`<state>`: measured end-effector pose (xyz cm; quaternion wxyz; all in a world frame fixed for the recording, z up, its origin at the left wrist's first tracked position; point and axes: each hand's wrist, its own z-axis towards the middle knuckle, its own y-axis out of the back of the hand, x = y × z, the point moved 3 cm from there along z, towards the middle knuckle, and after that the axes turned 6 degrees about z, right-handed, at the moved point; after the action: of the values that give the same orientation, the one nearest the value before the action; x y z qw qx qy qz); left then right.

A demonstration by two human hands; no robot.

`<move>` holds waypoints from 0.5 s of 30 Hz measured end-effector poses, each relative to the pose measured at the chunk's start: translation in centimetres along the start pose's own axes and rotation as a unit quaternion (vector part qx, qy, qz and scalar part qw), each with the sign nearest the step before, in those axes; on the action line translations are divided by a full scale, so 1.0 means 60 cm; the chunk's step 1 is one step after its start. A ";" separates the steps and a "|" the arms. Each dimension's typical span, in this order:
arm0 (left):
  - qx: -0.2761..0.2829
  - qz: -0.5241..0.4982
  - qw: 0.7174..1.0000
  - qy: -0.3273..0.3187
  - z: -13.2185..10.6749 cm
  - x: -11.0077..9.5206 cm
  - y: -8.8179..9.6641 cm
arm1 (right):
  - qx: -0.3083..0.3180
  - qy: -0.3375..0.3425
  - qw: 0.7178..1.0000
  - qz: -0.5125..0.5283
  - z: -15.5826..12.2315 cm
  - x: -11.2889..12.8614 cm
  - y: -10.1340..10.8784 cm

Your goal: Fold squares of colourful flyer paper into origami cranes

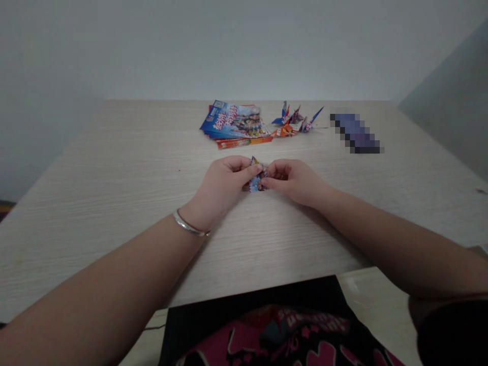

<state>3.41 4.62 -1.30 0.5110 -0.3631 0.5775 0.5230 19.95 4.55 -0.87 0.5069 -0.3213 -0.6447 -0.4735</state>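
Observation:
Both of my hands meet over the middle of a pale wooden table (114,168). Between them is a small folded piece of printed paper (256,182), mostly blue and red. My left hand (223,185), with a silver bangle on the wrist, pinches the paper's left side with thumb and fingers. My right hand (293,180) pinches its right side, fingers curled in. Much of the paper is hidden by the fingers.
Farther back lies a stack of printed colour sheets (232,124). Right of it stand several folded paper cranes (295,122). A blurred dark purple object (356,133) lies at the back right. Pale walls enclose the table; my lap shows below its near edge.

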 end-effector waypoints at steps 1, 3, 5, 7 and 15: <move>0.002 0.003 1.000 0.001 0.000 -0.001 0.000 | 0.001 0.001 1.000 -0.008 0.000 0.002 0.000; 0.006 0.021 1.000 -0.001 0.000 -0.003 0.000 | 0.001 0.006 1.000 -0.031 0.000 0.005 0.001; 0.010 0.058 0.998 -0.013 0.000 -0.006 0.002 | -0.006 0.013 0.998 -0.057 0.000 0.007 0.003; 0.024 0.087 0.995 -0.037 0.000 -0.009 0.004 | -0.016 0.019 0.997 -0.072 -0.001 0.008 0.008; 0.060 0.189 0.979 -0.051 -0.007 -0.016 0.014 | -0.032 0.041 0.995 -0.081 0.006 -0.007 0.028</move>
<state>2.72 4.28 -0.20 0.4525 -0.1889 0.6392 0.5925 21.44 5.51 -0.83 0.4829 -0.2642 -0.6317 -0.5458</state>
